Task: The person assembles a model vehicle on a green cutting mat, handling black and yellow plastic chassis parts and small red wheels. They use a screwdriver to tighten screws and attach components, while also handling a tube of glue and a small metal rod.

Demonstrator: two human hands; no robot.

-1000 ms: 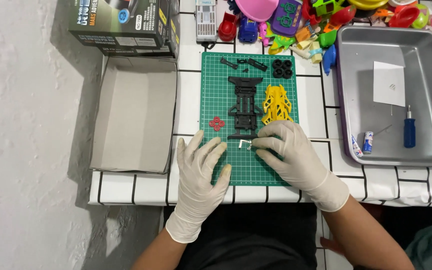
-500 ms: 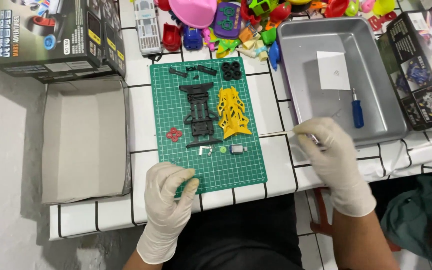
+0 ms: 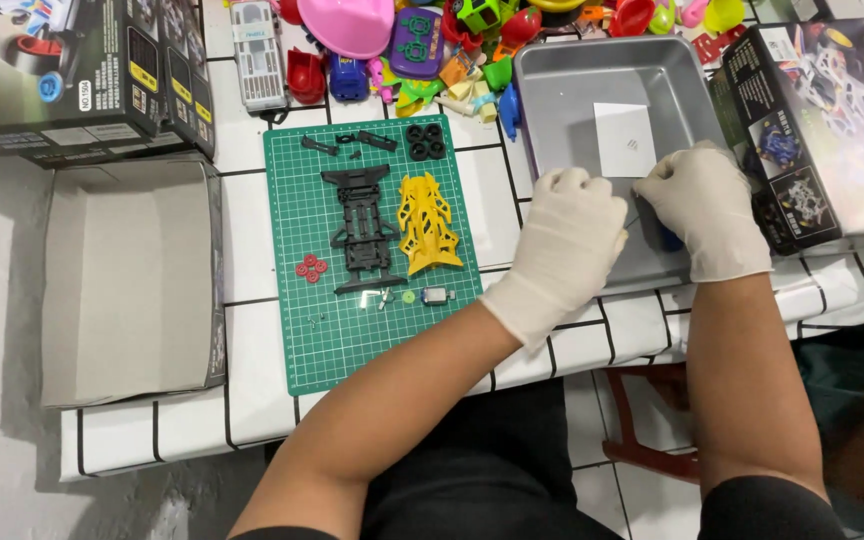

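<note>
Both gloved hands are down in the metal tray [image 3: 562,80]: the right hand [image 3: 704,210] closed on a blue-handled screwdriver [image 3: 668,238], the left hand [image 3: 567,245] curled beside it, grip hidden. Looks like tool-fetching; next, carry it to the green mat [image 3: 302,340] at nine o'clock, where the yellow shell [image 3: 427,222] lies.

A home hobby table: left of the gloved hands [image 3: 567,250] lies a green cutting mat [image 3: 322,340] with toy-car parts [image 3: 430,224], beyond them plastic toys [image 3: 422,40], kit boxes [image 3: 72,75].
</note>
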